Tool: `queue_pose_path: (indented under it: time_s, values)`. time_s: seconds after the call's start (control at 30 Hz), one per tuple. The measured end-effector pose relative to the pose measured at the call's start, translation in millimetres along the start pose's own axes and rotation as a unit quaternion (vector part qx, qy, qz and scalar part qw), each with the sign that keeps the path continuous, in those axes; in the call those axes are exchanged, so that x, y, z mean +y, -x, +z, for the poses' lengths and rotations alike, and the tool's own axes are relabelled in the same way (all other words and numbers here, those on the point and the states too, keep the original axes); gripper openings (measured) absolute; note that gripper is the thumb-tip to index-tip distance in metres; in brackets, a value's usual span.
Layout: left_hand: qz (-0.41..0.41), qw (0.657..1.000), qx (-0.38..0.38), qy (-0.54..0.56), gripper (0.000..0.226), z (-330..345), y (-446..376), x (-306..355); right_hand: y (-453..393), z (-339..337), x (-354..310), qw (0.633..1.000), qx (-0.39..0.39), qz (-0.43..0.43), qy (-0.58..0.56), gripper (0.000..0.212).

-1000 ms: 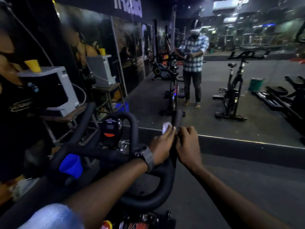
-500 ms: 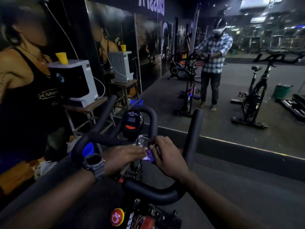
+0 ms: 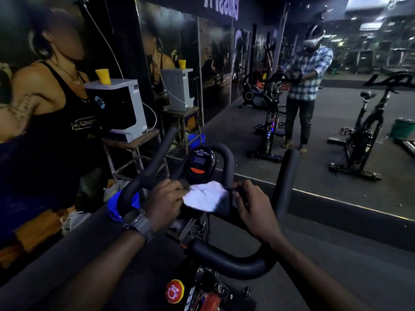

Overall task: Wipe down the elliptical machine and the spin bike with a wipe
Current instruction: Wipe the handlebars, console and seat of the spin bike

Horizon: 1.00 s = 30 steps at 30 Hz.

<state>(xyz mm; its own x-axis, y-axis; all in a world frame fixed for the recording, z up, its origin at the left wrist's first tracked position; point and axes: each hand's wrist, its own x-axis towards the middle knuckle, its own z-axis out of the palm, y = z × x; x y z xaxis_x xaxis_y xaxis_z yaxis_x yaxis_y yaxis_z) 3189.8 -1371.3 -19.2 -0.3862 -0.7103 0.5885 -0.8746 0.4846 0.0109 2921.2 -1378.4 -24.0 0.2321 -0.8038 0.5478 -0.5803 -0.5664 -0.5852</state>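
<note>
— While the left hand (image 3: 165, 199) was on the spin bike (image 3: 226, 261), what did it hold?
— It pinched the white wipe (image 3: 205, 196), which lay on the middle of the handlebar, just below the console (image 3: 200, 163).
— And the right hand (image 3: 253, 205)?
— Its fingers were curled round the handlebar, beside the wipe's right edge.

dim, dark scene throughout. the only bright patches are ceiling lights (image 3: 368, 25) in the upper right of the frame, smeared by blur. the white wipe (image 3: 205, 195) at centre stands out, slightly overexposed. edges bend with wide-angle distortion; lower corners are murky.
</note>
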Motion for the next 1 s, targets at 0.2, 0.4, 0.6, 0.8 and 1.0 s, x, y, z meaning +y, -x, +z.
queue_pose_path:
  time_s: [0.2, 0.4, 0.6, 0.8, 1.0]
  values:
    - [-0.23, 0.966, -0.027, -0.116, 0.013, -8, 0, -27, -2, 4, 3, 1.0, -0.004, 0.016, 0.005, 0.008]
    - [-0.089, 0.993, 0.06, -0.046, 0.027, 13, 6, 40, 0, 8, -4, 0.995, -0.036, -0.041, 0.08, 0.011]
    - [-0.148, 0.989, 0.016, -0.014, 0.033, 3, 9, 5, -2, 7, -3, 0.995, -0.049, -0.049, 0.078, 0.013]
    - [-0.308, 0.95, -0.036, -0.047, 0.019, 6, -11, -13, -2, 7, -2, 0.996, -0.043, -0.044, 0.062, 0.013]
    - [-0.195, 0.972, -0.118, 0.052, 0.053, 21, -24, -18, -2, 8, 1, 0.997, -0.04, -0.031, 0.05, 0.011]
